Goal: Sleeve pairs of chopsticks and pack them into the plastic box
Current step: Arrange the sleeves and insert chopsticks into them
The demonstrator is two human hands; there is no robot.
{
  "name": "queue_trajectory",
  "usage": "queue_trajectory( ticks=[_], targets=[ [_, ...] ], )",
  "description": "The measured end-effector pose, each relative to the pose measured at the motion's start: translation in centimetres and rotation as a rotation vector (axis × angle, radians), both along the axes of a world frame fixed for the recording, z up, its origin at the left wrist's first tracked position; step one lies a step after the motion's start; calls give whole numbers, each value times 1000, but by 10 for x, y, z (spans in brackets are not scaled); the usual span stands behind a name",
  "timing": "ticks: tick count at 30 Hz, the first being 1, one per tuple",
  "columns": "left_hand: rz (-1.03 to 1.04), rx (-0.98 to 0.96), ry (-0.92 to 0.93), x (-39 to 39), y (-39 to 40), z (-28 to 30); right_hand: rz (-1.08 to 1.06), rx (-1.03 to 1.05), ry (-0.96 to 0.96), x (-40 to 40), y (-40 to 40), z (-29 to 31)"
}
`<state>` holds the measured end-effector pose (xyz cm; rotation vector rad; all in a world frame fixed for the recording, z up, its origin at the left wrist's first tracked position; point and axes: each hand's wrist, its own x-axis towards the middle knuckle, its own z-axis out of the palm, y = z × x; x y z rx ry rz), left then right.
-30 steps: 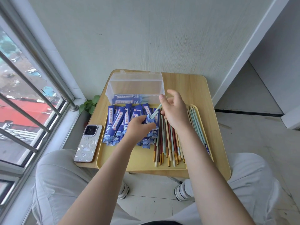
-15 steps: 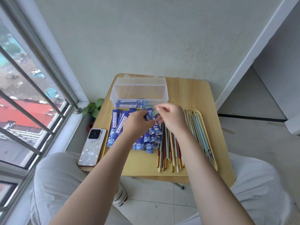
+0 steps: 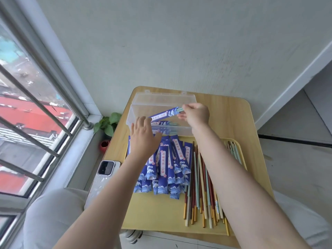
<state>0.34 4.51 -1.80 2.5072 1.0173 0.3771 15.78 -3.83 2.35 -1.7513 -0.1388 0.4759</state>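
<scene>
A sleeved pair of chopsticks [image 3: 166, 113], wrapped in a blue printed paper sleeve with its pale green ends sticking out, hangs slanted over the open clear plastic box [image 3: 162, 103], its sleeved end dipping toward the box's interior. The right hand [image 3: 195, 114] pinches the bare green ends between thumb and fingers, at the right part of the box's opening. The left hand [image 3: 143, 137] is spread with its fingers relaxed and holds nothing; its fingertips reach the near left wall of the box, close to the lower end of the sleeved pair, though whether they touch it cannot be told. More sleeved pairs [image 3: 162, 124] lie flat inside the box, just below the held one. Under and nearer than the left hand, a heap of empty blue sleeves [image 3: 168, 166] lies on a yellow tray [image 3: 161, 212]. Under the right forearm, loose chopsticks [image 3: 199, 191] in red, cream, green and brown lie side by side on the same tray, and a few green ones [image 3: 234, 151] rest to the right of that arm. The tray and box sit on a wooden bench [image 3: 224, 112]. Left of the left forearm a phone [image 3: 106, 168] lies at the bench's edge, and beyond it a small potted plant [image 3: 107, 123] stands by the window [image 3: 36, 123].
</scene>
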Motion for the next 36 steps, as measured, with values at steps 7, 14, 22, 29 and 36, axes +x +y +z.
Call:
queue_trajectory(
  ticks=[7, 14, 22, 29, 36],
  targets=[
    [-5, -7, 4, 1, 1, -17, 243, -125, 131, -5, 22, 0],
    [52, -74, -152, -17, -22, -4, 365, -415, -282, -41, -26, 3],
    [46, -207, 88, -53, -43, -15, 681, -962, -446, -117, -49, -43],
    [-44, -266, 89, -70, -55, -13, 587, -827, -395, -133, -56, -51],
    [62, -437, -249, -68, -65, 7, 496, -327, -176, -119, -82, -23]
  ],
)
